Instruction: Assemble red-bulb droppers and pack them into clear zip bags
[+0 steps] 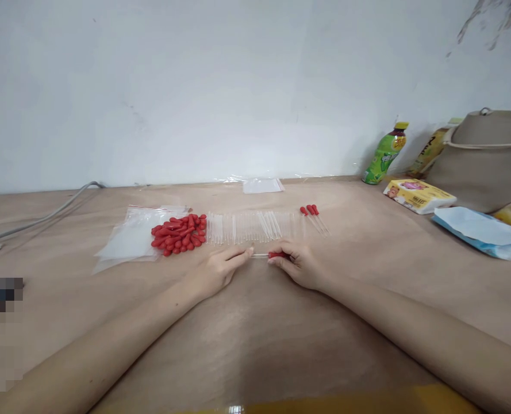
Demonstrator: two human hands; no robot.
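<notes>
My left hand (221, 270) pinches one end of a thin clear glass tube (260, 256). At the tube's other end, my right hand (296, 263) grips a red rubber bulb (274, 255), partly hidden by the fingers. The bulb meets the tube. Beyond my hands lies a row of clear glass tubes (246, 227), with a pile of red bulbs (178, 234) at its left end. To the right of the row rest several droppers (312, 211), glass tubes with red bulbs on them.
Clear plastic bags (128, 236) lie under and left of the bulb pile. A small white packet (262, 185) is by the wall. At right stand a green bottle (384, 154) and a grey bag (483, 164), near a tissue pack (419, 194) and a blue-white packet (483, 230). A cable (52, 214) runs at left.
</notes>
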